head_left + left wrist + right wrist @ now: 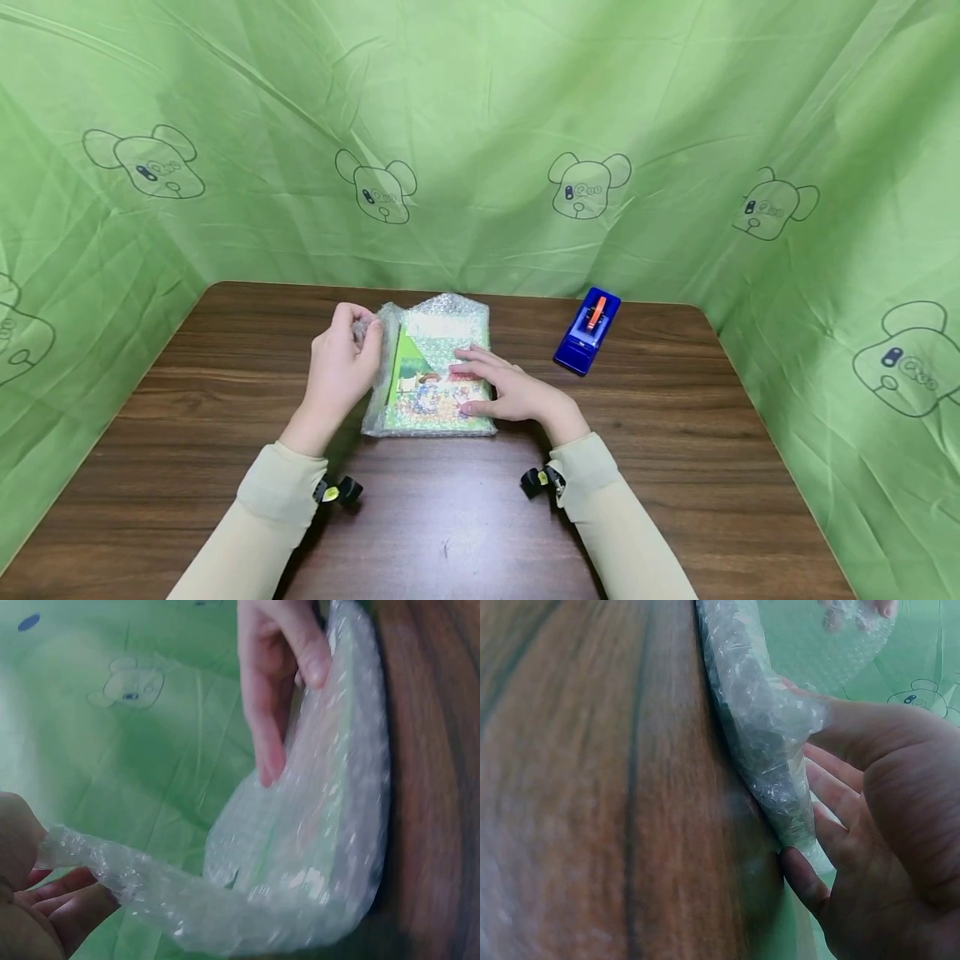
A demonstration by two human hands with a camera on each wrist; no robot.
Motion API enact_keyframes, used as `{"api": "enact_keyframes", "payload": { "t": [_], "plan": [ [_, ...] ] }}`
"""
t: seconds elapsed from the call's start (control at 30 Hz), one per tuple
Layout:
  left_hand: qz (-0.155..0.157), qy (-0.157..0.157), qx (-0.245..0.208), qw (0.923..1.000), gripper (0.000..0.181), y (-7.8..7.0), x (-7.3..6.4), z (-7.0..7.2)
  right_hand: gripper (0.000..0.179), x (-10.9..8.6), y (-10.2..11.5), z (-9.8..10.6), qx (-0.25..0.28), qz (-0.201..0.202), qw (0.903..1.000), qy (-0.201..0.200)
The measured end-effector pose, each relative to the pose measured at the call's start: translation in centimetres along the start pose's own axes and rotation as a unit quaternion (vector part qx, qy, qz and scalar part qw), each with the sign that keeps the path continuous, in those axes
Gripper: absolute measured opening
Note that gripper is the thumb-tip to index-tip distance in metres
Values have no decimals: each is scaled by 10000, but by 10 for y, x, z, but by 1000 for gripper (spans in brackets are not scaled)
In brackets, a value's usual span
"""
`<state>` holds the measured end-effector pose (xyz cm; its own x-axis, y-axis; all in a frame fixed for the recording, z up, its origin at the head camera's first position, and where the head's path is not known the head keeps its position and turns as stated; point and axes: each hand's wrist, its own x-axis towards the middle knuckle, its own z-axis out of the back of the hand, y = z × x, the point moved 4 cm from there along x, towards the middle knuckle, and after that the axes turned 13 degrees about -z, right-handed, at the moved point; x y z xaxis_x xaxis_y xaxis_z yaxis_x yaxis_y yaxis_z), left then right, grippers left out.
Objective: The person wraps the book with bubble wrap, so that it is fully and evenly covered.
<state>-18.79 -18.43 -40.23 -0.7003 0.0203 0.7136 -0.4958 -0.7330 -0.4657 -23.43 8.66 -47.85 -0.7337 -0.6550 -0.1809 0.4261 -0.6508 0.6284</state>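
A flat, book-shaped item with a green, colourfully illustrated front (pixel 431 387) lies inside bubble wrap (pixel 450 304) on the table. My left hand (pixel 341 354) pinches the wrap's left edge between thumb and fingers. In the left wrist view, that hand (pixel 45 911) holds up a strip of bubble wrap (pixel 142 881) that runs down to the bundle. On the right part of the bundle rests my right hand (pixel 513 392), its fingers spread over the wrapped front. From the right wrist, the right hand (pixel 900 802) is seen along the bundle's edge (pixel 765 742).
A blue tape dispenser-like device (pixel 587 332) with an orange part stands to the right of the bundle, towards the back of the brown wooden table (pixel 652 467). Green cloth (pixel 480 125) with bear-head drawings hangs behind and at both sides.
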Motion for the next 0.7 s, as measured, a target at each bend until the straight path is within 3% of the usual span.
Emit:
{"api": "enact_keyframes", "payload": {
  "t": [0.33,0.57,0.7],
  "plan": [
    [-97,297,-256,9992,10,-16,-3,-27,66,1,-3,3,-107,69,9999,-37],
    [-267,402,-199,9986,10,-17,-4,-36,40,14,0,12,-459,474,9973,-319],
    [-366,482,-226,9979,8,-16,-3,-39,31,22,0,19,-636,379,9954,-611]
  ]
}}
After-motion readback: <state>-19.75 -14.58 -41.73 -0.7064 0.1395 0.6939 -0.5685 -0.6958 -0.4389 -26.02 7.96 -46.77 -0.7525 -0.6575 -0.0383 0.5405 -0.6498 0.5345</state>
